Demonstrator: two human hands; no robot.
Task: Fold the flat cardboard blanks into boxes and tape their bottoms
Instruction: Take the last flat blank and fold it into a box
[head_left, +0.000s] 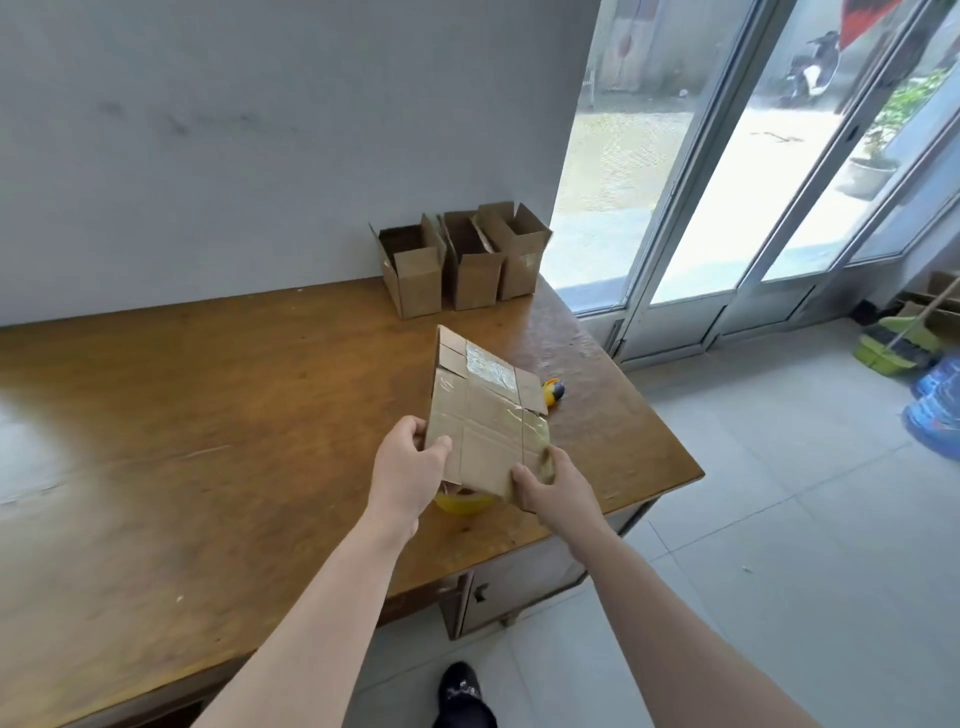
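Note:
A flat cardboard blank (483, 410) with old tape patches is held tilted above the wooden table (208, 415). My left hand (408, 467) grips its lower left edge, thumb on top. Its lower right corner is gripped by my right hand (550, 486). A yellow tape roll (464, 502) lies on the table, mostly hidden under the blank and my hands. Three folded boxes (465, 260) stand open-topped in a row at the table's far right, against the wall.
A yellow and dark object (553, 391) peeks out from behind the blank's right edge. The table's right edge and a drawer (519, 587) lie below my right arm. A broom and dustpan (898, 343) and a blue water jug (935, 405) sit on the tiled floor to the right.

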